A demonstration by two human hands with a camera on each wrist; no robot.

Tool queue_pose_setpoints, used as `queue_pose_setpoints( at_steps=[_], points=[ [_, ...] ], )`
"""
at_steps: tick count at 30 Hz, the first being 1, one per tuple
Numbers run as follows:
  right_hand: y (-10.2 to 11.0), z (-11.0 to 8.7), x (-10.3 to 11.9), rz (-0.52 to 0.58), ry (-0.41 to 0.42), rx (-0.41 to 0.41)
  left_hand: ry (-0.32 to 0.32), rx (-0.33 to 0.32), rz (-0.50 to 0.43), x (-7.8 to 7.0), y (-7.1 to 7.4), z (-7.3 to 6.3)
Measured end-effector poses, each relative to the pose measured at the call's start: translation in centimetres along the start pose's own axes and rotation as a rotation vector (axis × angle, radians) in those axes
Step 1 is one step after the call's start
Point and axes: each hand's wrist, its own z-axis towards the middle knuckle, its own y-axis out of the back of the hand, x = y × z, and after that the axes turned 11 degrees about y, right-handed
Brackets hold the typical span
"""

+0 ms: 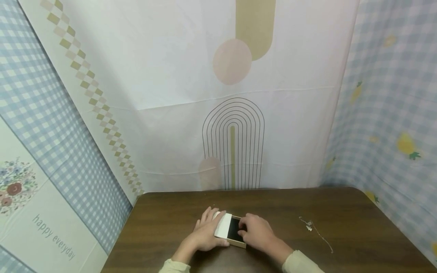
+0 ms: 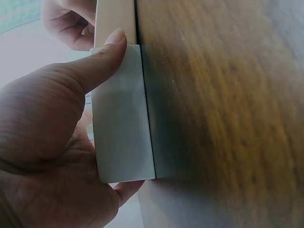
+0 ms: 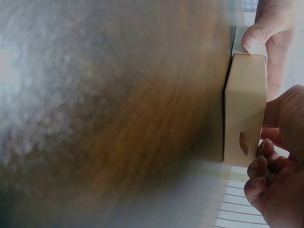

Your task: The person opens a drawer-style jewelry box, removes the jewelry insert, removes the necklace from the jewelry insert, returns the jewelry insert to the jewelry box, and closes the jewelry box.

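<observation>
On the table a small drawer-style box lies flat, its white sleeve [image 1: 223, 226] at the left and its tan inner tray [image 1: 239, 243] slid partly out to the right. Black lining [image 1: 234, 229] shows inside the tray. My left hand [image 1: 206, 232] grips the sleeve, thumb [image 2: 111, 52] along the front side and fingers around the back. Bent over the tray's right end is my right hand [image 1: 257, 232], thumb and index fingertips at the black lining; I cannot tell if they pinch anything. The other fingers [image 3: 259, 166] curl beside the tray's end, near a small slot in it.
A thin silvery chain [image 1: 321, 236] with a small pale piece [image 1: 309, 226] lies on the brown table [image 1: 164, 220] to the right of the box. Behind the table hangs a white patterned cloth [image 1: 170, 132], with checked cloths at both sides.
</observation>
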Motion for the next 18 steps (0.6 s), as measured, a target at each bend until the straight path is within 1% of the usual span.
queue_pose_setpoints(
  at_steps=[2, 4, 9, 18],
  points=[
    [-0.1, 0.0, 0.1, 0.002, -0.007, 0.006, -0.001, 0.005, 0.002, -0.2, 0.3, -0.2],
    [-0.1, 0.0, 0.1, 0.009, -0.009, 0.005, 0.010, 0.008, 0.005, -0.2, 0.3, -0.1],
    [-0.1, 0.0, 0.0, 0.035, -0.007, -0.010, 0.037, -0.001, 0.004, 0.0, -0.1, 0.1],
    [0.3, -0.7, -1.1, 0.196, -0.015, -0.025, 0.033, -0.001, 0.000, -0.3, 0.0, 0.0]
  ],
)
